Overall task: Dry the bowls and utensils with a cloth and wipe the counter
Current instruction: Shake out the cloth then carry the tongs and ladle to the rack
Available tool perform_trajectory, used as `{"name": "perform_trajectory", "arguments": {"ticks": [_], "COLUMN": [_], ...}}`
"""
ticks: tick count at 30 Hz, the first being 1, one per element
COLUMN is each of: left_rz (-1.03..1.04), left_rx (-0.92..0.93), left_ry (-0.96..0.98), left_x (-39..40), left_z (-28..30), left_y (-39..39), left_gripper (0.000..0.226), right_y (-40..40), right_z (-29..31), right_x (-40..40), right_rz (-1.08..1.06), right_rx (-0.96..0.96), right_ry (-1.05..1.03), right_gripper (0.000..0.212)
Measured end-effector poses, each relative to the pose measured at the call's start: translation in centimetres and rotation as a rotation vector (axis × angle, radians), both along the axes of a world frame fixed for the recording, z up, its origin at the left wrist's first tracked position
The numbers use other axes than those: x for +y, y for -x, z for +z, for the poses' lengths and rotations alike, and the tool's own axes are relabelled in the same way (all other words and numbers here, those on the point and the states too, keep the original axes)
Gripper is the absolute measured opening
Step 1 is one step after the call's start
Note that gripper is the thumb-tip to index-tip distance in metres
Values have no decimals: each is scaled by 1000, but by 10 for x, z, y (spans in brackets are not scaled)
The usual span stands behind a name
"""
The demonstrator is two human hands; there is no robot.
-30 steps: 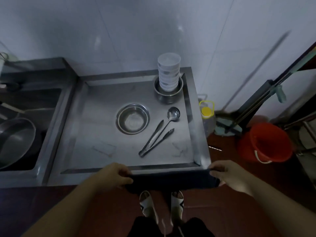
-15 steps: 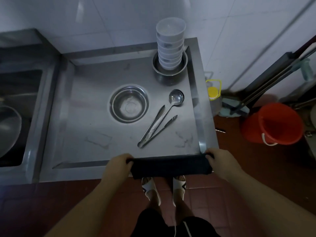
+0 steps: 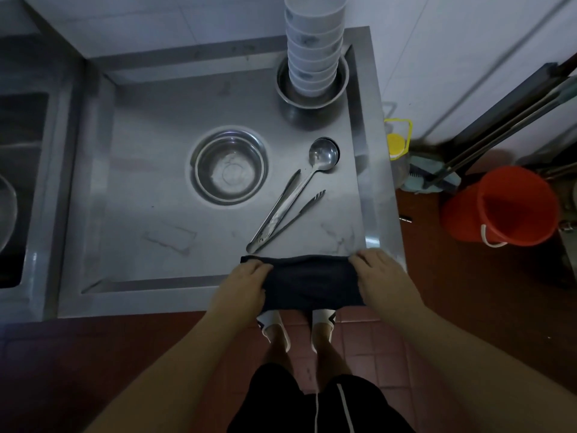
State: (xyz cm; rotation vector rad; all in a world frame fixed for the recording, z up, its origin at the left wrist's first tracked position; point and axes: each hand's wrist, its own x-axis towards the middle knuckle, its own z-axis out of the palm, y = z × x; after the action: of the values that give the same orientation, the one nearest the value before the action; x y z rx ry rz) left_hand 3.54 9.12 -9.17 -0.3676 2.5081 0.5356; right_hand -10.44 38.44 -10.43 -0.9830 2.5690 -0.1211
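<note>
Cloth (image 3: 307, 284), gripped at each end by your left hand (image 3: 242, 284) and right hand (image 3: 382, 276), has advanced onto the counter (image 3: 150, 214) edge beside the tongs (image 3: 281, 220); wiping may begin.

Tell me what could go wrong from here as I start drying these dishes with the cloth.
1. The stack of white bowls stands tall inside a metal bowl by the counter's back right corner; a knock could topple it.
2. The tongs and ladle lie just beyond the dark cloth, which the left hand and right hand hold stretched over the front edge; pushing it forward could shove them.
</note>
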Motion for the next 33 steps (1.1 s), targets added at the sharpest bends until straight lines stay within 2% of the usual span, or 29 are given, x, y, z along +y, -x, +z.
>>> {"name": "perform_trajectory", "arguments": {"ticks": [2,5,7,12,16,24,33], "left_rz": [-47,-68,-41,-48,-44,164,127], "left_rx": [-68,-151,-162,-233,-321,-199,-110], "left_ry": [-38,40,82,170,140,129,-2], "left_x": [10,14,13,6,1,-28,-47], "left_z": [-7,-11,-10,-3,15,48,22], "left_y": [-6,-18,-22,-29,-18,2,88], "left_gripper": [64,65,63,71,79,54,59], "right_y": [-16,-34,-37,-23,-14,-21,5], "right_z": [-5,-11,-15,-13,4,38,35], "right_x": [0,0,1,2,-8,-38,-95], "right_rz": [-12,-72,-55,14,-42,-240,-431], "right_rx": [-60,-152,-207,-290,-339,-350,-349], "right_ry": [-4,-165,-188,-183,-163,-35,-33], "right_gripper": [39,60,68,69,67,55,59]}}
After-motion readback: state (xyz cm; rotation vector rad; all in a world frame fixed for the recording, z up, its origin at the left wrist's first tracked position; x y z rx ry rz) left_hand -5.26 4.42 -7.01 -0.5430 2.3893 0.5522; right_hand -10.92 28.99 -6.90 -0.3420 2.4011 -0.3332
